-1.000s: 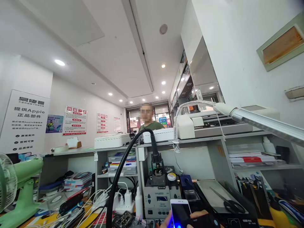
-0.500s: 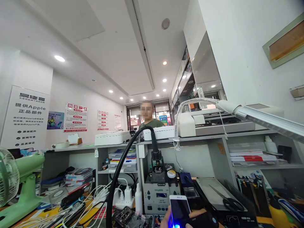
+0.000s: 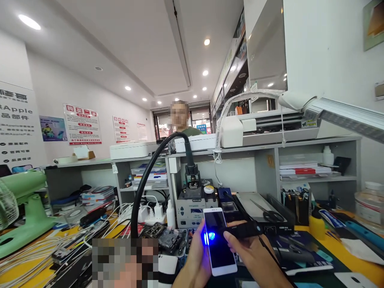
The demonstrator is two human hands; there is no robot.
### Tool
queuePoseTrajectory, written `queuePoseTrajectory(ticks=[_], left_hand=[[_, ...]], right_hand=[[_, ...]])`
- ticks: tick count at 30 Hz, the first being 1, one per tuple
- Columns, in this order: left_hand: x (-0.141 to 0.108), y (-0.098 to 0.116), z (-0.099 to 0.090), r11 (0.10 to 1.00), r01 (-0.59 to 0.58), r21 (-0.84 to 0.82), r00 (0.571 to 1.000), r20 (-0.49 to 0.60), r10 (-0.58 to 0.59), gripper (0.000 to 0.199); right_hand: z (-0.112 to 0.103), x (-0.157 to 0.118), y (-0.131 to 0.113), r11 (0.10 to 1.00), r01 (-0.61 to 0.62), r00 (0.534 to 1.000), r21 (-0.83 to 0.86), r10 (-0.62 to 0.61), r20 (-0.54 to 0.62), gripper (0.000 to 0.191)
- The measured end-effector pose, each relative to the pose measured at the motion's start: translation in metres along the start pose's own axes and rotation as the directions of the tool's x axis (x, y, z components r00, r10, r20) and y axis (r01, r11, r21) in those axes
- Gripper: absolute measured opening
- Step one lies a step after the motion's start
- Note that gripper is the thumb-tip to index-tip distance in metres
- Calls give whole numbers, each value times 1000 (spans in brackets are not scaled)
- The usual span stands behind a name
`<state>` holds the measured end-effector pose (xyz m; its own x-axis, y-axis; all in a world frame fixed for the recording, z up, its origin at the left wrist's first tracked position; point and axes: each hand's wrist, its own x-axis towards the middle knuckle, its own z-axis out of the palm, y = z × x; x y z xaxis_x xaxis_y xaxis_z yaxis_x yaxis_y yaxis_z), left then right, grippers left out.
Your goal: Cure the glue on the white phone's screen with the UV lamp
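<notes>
My left hand (image 3: 196,252) is closed around the left edge of a white smartphone (image 3: 221,256), which is held up with its dark screen facing me. My right hand (image 3: 253,256) grips a black torch (image 3: 246,231) that lies across the right side of the phone. A bright blue-violet spot (image 3: 211,237) shines on the screen's left part, and its glow falls on my left fingers. A black cable hangs from the torch past my right wrist.
Behind the phone stands a grey rework station (image 3: 190,210), with a thick black hose (image 3: 141,184) arching at left. Circuit boards (image 3: 168,238) lie left of my hands. Scissors (image 3: 268,212) rest at right, and a green fan (image 3: 28,212) stands far left. A person (image 3: 180,116) is beyond the counter.
My view has tilted down, so the phone and both hands show higher and more fully. The blue light now falls further up the screen, on its left side.
</notes>
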<state>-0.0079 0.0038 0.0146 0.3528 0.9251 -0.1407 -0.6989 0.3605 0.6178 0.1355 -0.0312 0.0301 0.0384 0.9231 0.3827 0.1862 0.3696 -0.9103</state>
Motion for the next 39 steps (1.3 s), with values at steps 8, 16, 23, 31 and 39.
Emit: queuePoseTrajectory(ticks=[8, 16, 23, 31, 39], left_hand=[[1, 2, 0, 998, -9, 61, 998, -54, 12, 51], [3, 5, -4, 996, 36, 87, 999, -4, -36, 59], [7, 4, -10, 993, 79, 89, 995, 59, -85, 59], [2, 6, -4, 991, 44, 123, 998, 35, -49, 61], [3, 5, -5, 991, 44, 129, 999, 24, -47, 58]], right_hand=[[-3, 0, 9, 995, 70, 997, -71, -67, 37, 35], [-4, -1, 1, 985, 101, 990, -137, -86, 112, 25], [-2, -3, 6, 981, 105, 990, -165, -87, 113, 21], [-3, -3, 6, 979, 126, 987, -161, -108, 116, 20], [-6, -2, 16, 937, 204, 977, -282, -176, 124, 20]])
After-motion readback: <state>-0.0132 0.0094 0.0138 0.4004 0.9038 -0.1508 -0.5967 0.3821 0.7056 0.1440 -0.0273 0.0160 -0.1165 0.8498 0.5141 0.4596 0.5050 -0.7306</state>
